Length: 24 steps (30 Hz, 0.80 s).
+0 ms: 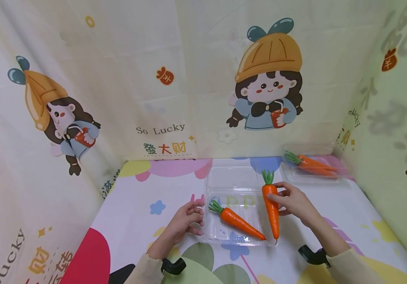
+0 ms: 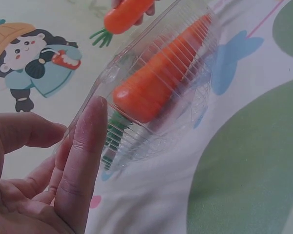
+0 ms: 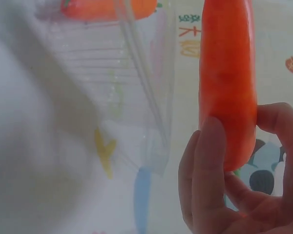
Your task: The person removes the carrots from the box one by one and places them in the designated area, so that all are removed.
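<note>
The left hand, fingers loosely apart, is at the clear box's left edge. One carrot lies inside. The right hand pinches another carrot over the right edge. It looks like filling time; next needs gentle lowering beside the first. Farther back, a second box holds more carrots.

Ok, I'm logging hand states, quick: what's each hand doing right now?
Left hand: open, fingers at the clear container's left edge.
Right hand: closed, holding a carrot.
</note>
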### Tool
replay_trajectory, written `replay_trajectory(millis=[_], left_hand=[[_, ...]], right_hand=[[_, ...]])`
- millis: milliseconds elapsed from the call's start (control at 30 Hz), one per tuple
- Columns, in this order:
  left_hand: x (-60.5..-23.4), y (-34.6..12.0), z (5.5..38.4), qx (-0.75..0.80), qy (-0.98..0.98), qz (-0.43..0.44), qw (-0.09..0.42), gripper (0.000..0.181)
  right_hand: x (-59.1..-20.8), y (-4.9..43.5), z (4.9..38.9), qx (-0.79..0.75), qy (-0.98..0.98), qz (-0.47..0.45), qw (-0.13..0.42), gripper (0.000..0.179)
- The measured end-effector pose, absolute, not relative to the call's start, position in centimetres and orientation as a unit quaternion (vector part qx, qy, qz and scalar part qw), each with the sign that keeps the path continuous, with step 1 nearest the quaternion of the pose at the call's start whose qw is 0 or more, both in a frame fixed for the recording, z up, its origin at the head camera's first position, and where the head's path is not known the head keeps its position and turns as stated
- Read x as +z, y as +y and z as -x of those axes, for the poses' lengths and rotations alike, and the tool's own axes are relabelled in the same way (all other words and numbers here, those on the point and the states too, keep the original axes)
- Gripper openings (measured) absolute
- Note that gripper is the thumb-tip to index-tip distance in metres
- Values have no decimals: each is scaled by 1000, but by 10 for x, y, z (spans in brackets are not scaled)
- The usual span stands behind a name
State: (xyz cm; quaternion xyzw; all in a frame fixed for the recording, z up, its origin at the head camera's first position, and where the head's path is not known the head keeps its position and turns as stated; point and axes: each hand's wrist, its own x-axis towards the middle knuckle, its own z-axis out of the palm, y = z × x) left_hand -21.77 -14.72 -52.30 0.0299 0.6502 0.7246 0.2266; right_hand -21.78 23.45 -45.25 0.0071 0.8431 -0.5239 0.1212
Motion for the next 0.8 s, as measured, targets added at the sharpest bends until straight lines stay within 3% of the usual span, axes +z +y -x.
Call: replay_trajectory(millis=[800], left_hand=[[-523,-149,219,722,652,-25,229,56]], right_hand=[[-485,261,213,-486,861,-63,138,68]])
